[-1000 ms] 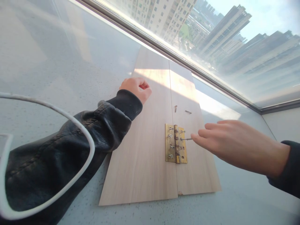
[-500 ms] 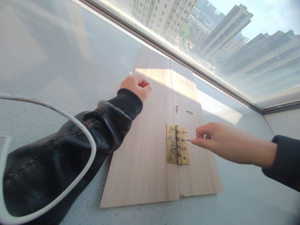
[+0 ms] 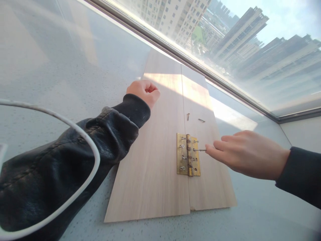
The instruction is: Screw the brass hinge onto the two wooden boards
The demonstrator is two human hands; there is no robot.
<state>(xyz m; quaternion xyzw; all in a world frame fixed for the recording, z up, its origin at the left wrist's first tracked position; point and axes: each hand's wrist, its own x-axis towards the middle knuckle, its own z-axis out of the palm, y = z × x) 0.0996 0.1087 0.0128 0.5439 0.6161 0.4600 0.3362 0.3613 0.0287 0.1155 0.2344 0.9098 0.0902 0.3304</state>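
Right at the middle of the two boards lies a brass hinge (image 3: 188,154), tarnished and spotted, its pin running along the seam between the left board (image 3: 155,160) and the right board (image 3: 210,174). Several screws stand part-way out of its leaves. One thin screw (image 3: 199,150) sticks out sideways from the right leaf, and the right hand (image 3: 240,152) pinches its end between thumb and forefinger, the other fingers stretched flat. Half a second ago those other fingers were curled under; now they are spread. The left hand (image 3: 144,91) rests clenched in a fist on the left board near its far left edge, much as before. Two loose screws (image 3: 188,116) lie on the right board beyond the hinge. Both boards lie on a grey speckled sill (image 3: 75,67) under the window (image 3: 250,50). A white cable (image 3: 82,134) arcs across the black sleeve.
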